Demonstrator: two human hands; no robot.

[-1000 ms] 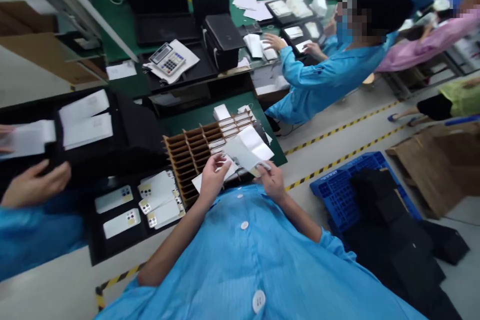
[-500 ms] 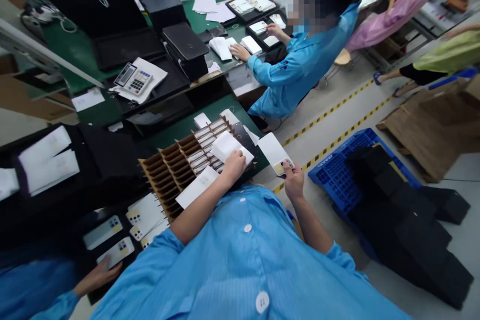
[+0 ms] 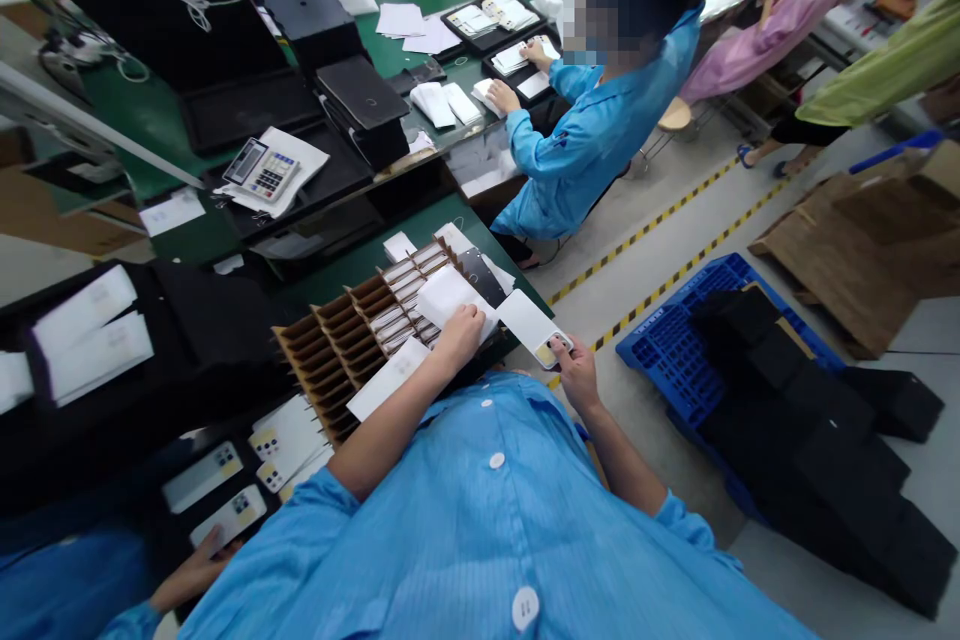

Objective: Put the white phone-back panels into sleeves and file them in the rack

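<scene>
My right hand (image 3: 579, 378) pinches a white phone back panel (image 3: 526, 318) at its camera end, where a yellowish patch and dark lens rings show. The panel's far end tilts up and left, close to the white paper sleeves (image 3: 450, 295). My left hand (image 3: 460, 335) is closed at the near edge of those sleeves; its fingertips are partly hidden. Under them stands a cardboard divider box (image 3: 330, 350), with white pieces in its far slots and bare slots toward the left. Another white sleeve (image 3: 390, 378) lies across the box beside my left forearm.
At lower left, a co-worker's hand (image 3: 196, 570) touches a phone panel (image 3: 229, 517) on a black tray. A co-worker in blue (image 3: 600, 130) sits across the green bench. To the right are a blue pallet (image 3: 660, 335) with black boxes and a brown carton (image 3: 847, 250).
My right hand has brought the phone back panel left and slightly down, nearer the paper sleeves. My left hand stays at the sleeves. The seated co-worker's hands have shifted.
</scene>
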